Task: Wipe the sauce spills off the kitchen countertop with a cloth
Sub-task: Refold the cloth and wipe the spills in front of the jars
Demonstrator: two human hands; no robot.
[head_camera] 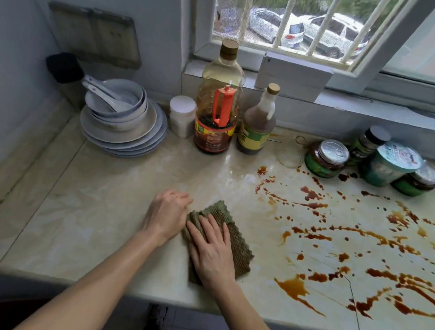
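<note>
My right hand (213, 250) presses flat, fingers straight, on the cloth (239, 241) near the counter's (95, 209) front edge. My left hand (167, 215) curls at the cloth's bunched left edge; I cannot tell whether it grips. Spills (293, 287) lie to the right, apart from the cloth. Behind stand bottles (214, 129), jars (326, 159) and plates (122, 134).

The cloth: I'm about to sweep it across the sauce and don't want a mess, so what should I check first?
1. Right hand flat on cloth: ok.
2. Left hand grip on the cloth's edge: cannot tell.
3. Countertop between cloth and sauce spills free of things: ok.
4. Spills gone: not ok, many lie right of the cloth.
5. Jars clear of the spills: not ok, drops reach them.
</note>
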